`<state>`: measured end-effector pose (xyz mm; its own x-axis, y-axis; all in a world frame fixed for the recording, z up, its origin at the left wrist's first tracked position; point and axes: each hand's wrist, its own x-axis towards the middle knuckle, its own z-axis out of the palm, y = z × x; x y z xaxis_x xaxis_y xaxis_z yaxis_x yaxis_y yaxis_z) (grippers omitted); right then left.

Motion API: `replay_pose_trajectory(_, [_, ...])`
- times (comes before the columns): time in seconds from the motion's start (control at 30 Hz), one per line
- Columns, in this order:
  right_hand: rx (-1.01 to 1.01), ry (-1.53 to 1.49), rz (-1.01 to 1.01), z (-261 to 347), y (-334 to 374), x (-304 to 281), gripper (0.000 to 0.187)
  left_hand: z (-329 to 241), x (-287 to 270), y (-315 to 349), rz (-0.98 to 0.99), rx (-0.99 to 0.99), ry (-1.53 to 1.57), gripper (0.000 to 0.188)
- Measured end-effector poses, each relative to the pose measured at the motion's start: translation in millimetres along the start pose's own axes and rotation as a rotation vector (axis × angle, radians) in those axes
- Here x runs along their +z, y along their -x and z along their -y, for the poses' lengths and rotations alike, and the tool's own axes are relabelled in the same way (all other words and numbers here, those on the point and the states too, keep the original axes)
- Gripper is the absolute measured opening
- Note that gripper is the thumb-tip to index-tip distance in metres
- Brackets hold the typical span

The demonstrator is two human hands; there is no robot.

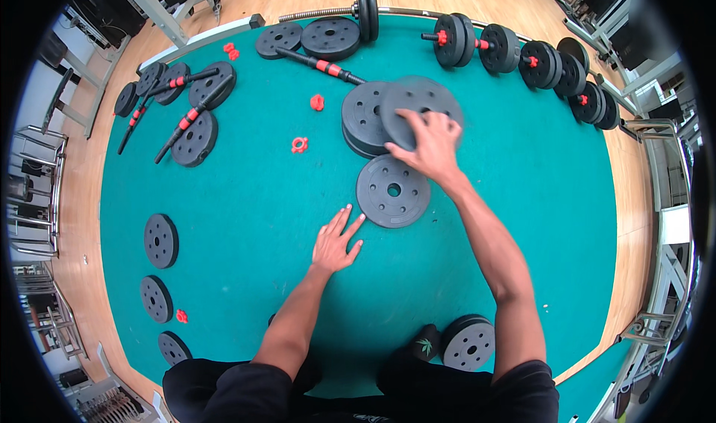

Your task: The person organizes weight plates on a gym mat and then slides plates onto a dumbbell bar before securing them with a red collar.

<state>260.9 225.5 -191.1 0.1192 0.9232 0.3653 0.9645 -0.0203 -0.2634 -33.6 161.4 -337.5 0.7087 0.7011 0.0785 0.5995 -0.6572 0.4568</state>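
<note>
currently, the right hand [434,145] is clamped on a dark grey weight plate [421,93], which is blurred and overlaps the right side of a plate stack [362,116]; whether plate and stack touch i cannot tell. its thumb points left by the plate's near rim, and the other fingers lie over the face. the left hand [335,242] is flat, palm down with fingers spread apart, its fingertips just beside the rim of a flat-lying plate [394,208]; whether it rests on the green mat [246,199] i cannot tell. the flat-lying plate sits on the mat, on the person's side of the stack. left of the stack lies a red star collar [299,151], and beyond it a dumbbell bar with red grips [327,68]. loaded dumbbells [453,44] line the far right edge, and a dark-socked foot [426,342] is beside a small plate pile [458,348].
</note>
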Motion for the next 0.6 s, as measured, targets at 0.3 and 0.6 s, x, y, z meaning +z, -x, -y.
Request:
replay_pose_trajectory(0.3, [-0.115, 0.094, 0.034, 36.1, -40.9, 78.6, 0.085, -0.9, -1.0, -3.6, -0.012, 0.016, 0.000, 0.060])
replay_pose_trajectory(0.6, [-0.028, 0.116, 0.195, 24.0, -45.8, 65.9, 0.095, -3.3, -1.8, -3.7, 0.011, -0.005, 0.006, 0.060])
